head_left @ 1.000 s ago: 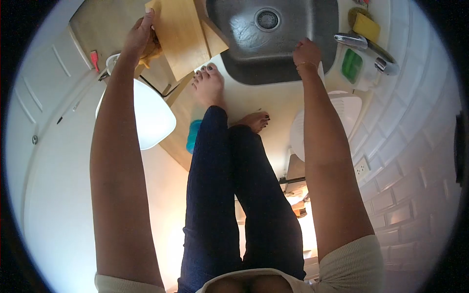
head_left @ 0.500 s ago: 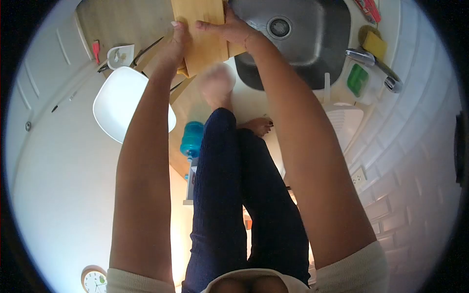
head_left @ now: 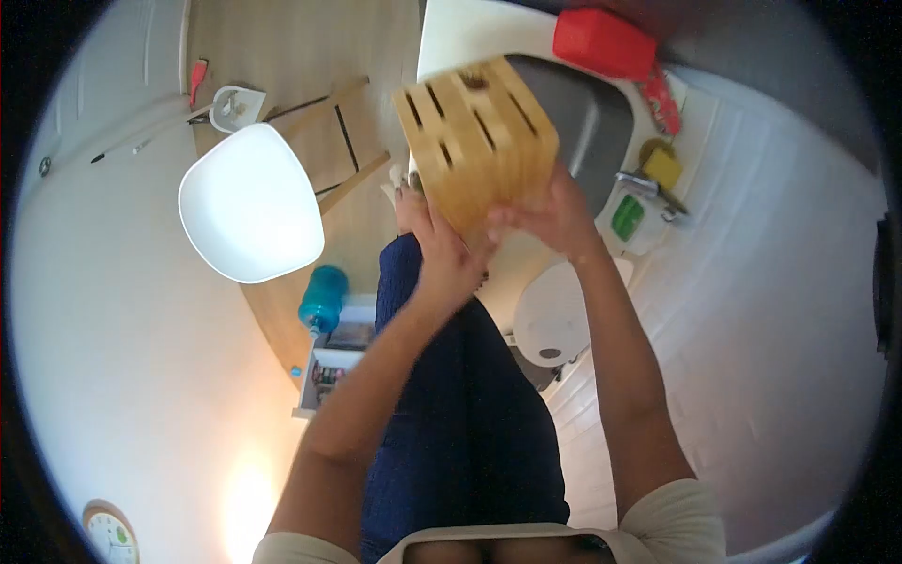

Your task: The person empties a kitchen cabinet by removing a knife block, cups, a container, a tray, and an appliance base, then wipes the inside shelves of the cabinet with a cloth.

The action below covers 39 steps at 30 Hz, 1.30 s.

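Note:
A light wooden knife block [head_left: 484, 122] is tilted in front of me, its slotted face turned upward. Several dark slots show and no knives are in them. My left hand [head_left: 446, 254] is closed on the block's lower left end. My right hand [head_left: 556, 221] grips the lower right side, its thumb across the near face. Part of the dark sink [head_left: 601, 132] lies beyond the block, which hides the rest of it.
A red container [head_left: 604, 43] stands at the sink's far corner. A yellow sponge [head_left: 662, 168], a faucet [head_left: 648, 185] and a green item [head_left: 628, 217] are to the right. On the left are a white chair [head_left: 252, 202], a blue water jug [head_left: 324, 296] and an open drawer [head_left: 331, 371].
The knife block has come nearer to me and turned, so its slotted face now shows. Both hands have moved inward with it. My view has shifted, revealing the red container and the drawer.

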Available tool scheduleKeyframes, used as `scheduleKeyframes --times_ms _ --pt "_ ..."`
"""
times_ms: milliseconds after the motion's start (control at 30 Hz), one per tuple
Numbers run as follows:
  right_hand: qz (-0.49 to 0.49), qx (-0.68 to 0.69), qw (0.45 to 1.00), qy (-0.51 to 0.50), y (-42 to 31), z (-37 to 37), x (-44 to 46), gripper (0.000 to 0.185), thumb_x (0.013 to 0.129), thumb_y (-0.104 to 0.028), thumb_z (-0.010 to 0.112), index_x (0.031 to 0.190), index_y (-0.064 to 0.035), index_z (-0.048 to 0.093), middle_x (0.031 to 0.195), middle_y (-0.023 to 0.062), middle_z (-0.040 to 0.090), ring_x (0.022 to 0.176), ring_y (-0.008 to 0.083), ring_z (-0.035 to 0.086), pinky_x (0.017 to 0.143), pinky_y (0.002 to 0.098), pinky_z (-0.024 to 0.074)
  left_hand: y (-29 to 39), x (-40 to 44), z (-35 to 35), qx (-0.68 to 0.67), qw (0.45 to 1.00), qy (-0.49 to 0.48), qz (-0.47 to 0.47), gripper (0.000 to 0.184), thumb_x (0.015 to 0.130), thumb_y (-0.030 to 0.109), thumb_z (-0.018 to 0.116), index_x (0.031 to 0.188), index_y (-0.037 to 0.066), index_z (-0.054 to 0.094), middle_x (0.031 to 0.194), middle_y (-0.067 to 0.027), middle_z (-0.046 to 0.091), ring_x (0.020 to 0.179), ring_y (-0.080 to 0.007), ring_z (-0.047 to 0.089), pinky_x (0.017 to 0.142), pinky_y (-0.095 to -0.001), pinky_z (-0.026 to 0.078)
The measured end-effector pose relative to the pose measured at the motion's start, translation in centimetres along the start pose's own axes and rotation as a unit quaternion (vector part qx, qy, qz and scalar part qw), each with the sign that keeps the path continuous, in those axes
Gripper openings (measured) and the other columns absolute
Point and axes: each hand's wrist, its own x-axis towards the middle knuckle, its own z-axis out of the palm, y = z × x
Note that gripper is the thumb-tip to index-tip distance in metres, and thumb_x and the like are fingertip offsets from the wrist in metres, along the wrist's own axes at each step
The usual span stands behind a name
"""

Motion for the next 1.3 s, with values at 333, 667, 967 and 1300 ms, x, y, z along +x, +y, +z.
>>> scheduleKeyframes --times_ms 333,667,967,1300 --pt "-0.011 -0.422 0.905 0.056 -16.2 0.5 -12.9 0.099 0.061 -0.052 0.075 0.135 -0.0044 0.031 0.14 0.0182 0.034 0.129 0.0391 0.031 0.106 0.0489 0.0226 13.3 -6.4 -5.3 -0.056 0.992 -0.095 0.057 0.053 0.078 0.013 0.067 0.124 0.005 0.042 0.129 -0.0216 0.029 0.118 -0.0366 0.026 0.101 -0.0451 0.021" --pt "-0.339 -0.325 0.87 0.148 -28.6 5.5 -18.0 0.054 0.089 -0.02 0.052 0.136 -0.0209 0.026 0.144 0.0201 0.028 0.132 0.0369 0.028 0.108 0.0517 0.0109 21.6 -6.6 -17.7 -0.669 0.694 -0.172 -0.205 0.046 0.089 0.032 0.055 0.124 0.008 0.037 0.116 -0.0064 0.045 0.106 -0.0182 0.048 0.089 -0.0351 0.043" --pt "-0.338 -0.263 0.894 0.128 -37.2 7.1 -23.3 0.067 0.083 -0.018 0.062 0.138 -0.0196 0.024 0.145 0.0198 0.025 0.134 0.0347 0.025 0.109 0.0498 0.0102 27.8 -6.4 -21.4 -0.664 0.705 -0.153 -0.199 0.049 0.088 0.032 0.056 0.125 0.007 0.036 0.115 -0.0076 0.044 0.106 -0.0201 0.046 0.09 -0.0359 0.041" --pt "-0.296 -0.29 0.903 0.112 -48.1 13.0 -24.0 0.1 0.063 -0.029 0.078 0.14 -0.0024 0.021 0.138 0.0195 0.03 0.121 0.0351 0.035 0.104 0.0418 0.026 30.9 -4.4 -34.5 -0.576 0.811 -0.097 -0.042 0.052 0.087 0.033 0.057 0.126 0.006 0.036 0.114 -0.009 0.043 0.106 -0.0222 0.045 0.091 -0.0368 0.039"
